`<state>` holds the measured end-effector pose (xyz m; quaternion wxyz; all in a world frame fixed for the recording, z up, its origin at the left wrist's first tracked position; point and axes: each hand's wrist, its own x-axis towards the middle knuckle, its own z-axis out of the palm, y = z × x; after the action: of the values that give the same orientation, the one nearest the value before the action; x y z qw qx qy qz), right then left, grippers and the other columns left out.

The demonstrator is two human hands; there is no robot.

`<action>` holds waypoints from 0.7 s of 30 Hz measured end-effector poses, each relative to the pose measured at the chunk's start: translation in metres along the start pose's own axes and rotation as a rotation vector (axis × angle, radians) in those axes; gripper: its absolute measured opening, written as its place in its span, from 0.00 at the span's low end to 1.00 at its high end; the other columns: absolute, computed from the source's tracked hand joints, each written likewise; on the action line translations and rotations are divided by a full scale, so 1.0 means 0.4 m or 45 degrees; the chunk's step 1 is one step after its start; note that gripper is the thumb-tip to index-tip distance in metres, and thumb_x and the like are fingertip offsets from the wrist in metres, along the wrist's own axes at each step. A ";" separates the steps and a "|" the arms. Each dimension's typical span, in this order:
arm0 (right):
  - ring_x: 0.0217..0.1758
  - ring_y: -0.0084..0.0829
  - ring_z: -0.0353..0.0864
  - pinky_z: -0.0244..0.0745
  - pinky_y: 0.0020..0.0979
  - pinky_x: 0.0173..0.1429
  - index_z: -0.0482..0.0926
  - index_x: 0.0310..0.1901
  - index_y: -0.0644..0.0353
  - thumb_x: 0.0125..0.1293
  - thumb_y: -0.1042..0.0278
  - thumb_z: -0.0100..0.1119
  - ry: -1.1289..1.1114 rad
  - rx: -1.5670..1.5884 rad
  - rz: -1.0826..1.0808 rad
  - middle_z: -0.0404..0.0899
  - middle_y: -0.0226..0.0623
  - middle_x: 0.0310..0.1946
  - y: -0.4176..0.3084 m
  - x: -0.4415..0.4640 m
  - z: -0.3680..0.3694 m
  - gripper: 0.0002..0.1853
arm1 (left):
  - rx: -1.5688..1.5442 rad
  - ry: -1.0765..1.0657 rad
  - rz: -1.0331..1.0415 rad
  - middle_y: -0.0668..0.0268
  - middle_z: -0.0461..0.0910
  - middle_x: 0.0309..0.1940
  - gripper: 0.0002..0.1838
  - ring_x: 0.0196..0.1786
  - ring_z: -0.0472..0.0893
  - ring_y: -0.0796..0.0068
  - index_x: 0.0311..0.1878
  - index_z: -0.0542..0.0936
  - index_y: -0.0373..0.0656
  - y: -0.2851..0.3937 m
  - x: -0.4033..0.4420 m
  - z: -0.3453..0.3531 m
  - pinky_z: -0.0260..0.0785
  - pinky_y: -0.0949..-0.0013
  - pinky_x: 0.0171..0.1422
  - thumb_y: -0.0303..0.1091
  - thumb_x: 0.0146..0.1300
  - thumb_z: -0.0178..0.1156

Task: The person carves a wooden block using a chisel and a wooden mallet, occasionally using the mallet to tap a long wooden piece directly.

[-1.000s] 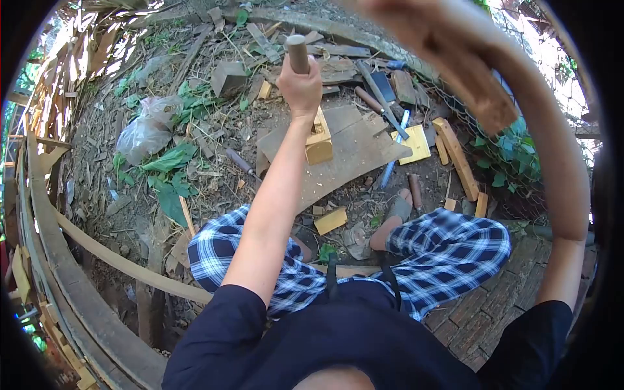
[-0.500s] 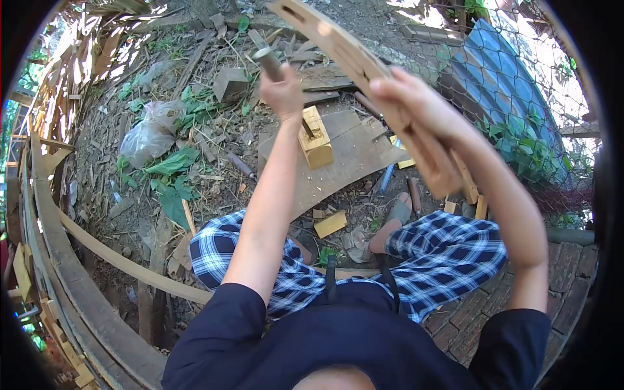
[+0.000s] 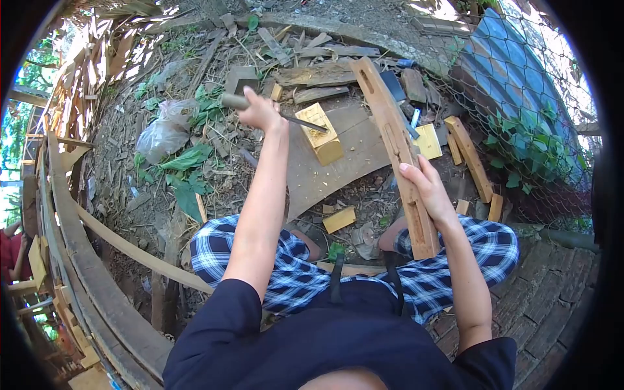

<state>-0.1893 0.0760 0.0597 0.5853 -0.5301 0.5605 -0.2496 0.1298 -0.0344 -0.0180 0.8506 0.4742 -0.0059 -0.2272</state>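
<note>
My left hand (image 3: pixel 261 112) is closed around the handle of a chisel (image 3: pixel 300 121). The chisel lies tilted low, its blade reaching right across the top of a yellow wooden block (image 3: pixel 327 151). Wood chips lie around the recess in the block's top; whether the blade's tip touches it I cannot tell. With my right hand (image 3: pixel 426 188) I grip a long wooden bar (image 3: pixel 392 133) that has several slots cut along it. The bar slants from the far middle down to just above my right knee, to the right of the block.
A flat board (image 3: pixel 356 146) lies under the block. Wood offcuts (image 3: pixel 340 220) are scattered on the ground. A plastic bag (image 3: pixel 170 133) sits at left, a curved timber rail (image 3: pixel 91 260) beyond it. Wire fencing (image 3: pixel 546 71) and a blue metal sheet (image 3: pixel 500 62) stand at right.
My right hand has come down with the slotted bar, which now points away from me. My left hand has tipped the chisel from steep to nearly flat, handle to the left.
</note>
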 end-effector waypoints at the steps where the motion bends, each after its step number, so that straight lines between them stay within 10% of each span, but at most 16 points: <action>1: 0.48 0.28 0.75 0.70 0.29 0.54 0.71 0.56 0.70 0.67 0.49 0.57 -0.002 -0.006 -0.036 0.77 0.42 0.45 -0.005 -0.004 -0.005 0.29 | 0.035 -0.076 0.066 0.74 0.62 0.16 0.13 0.11 0.63 0.84 0.36 0.65 0.41 0.020 -0.017 0.026 0.51 0.74 0.10 0.34 0.68 0.59; 8: 0.46 0.28 0.75 0.71 0.30 0.52 0.72 0.53 0.70 0.67 0.51 0.57 0.017 -0.007 -0.084 0.77 0.42 0.44 -0.025 -0.016 -0.008 0.26 | 0.392 -0.460 0.698 0.73 0.66 0.16 0.16 0.11 0.66 0.84 0.34 0.66 0.42 -0.056 0.008 0.061 0.55 0.76 0.10 0.38 0.70 0.62; 16: 0.47 0.31 0.77 0.71 0.31 0.54 0.71 0.55 0.71 0.66 0.49 0.57 -0.039 -0.132 -0.076 0.78 0.47 0.45 -0.019 -0.006 -0.006 0.29 | 0.423 -0.498 0.660 0.74 0.66 0.15 0.15 0.11 0.66 0.84 0.33 0.67 0.42 -0.067 0.004 0.065 0.56 0.75 0.11 0.37 0.69 0.62; 18: 0.48 0.31 0.77 0.71 0.31 0.54 0.71 0.56 0.71 0.66 0.49 0.57 -0.028 -0.138 -0.087 0.78 0.47 0.45 -0.018 0.002 -0.001 0.30 | 0.490 -0.513 0.518 0.65 0.80 0.27 0.15 0.29 0.77 0.75 0.39 0.77 0.35 -0.056 -0.022 0.069 0.70 0.67 0.38 0.39 0.66 0.65; 19: 0.48 0.31 0.77 0.71 0.31 0.54 0.71 0.57 0.71 0.66 0.49 0.57 -0.014 -0.135 -0.096 0.78 0.47 0.46 -0.018 0.006 0.001 0.30 | 0.466 -0.585 0.719 0.73 0.68 0.15 0.14 0.13 0.68 0.85 0.35 0.70 0.40 -0.080 -0.004 0.076 0.57 0.75 0.13 0.37 0.69 0.63; 21: 0.49 0.31 0.77 0.71 0.31 0.55 0.71 0.58 0.71 0.66 0.49 0.57 -0.047 -0.138 -0.108 0.78 0.46 0.46 -0.042 0.011 0.004 0.31 | 0.479 -0.581 0.732 0.73 0.69 0.16 0.13 0.12 0.68 0.85 0.35 0.70 0.40 -0.081 -0.010 0.070 0.56 0.76 0.13 0.37 0.69 0.63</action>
<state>-0.1815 0.0673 0.0726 0.5549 -0.5888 0.5392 -0.2338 0.1075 -0.0697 -0.0282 0.7547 0.5380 -0.3680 -0.0747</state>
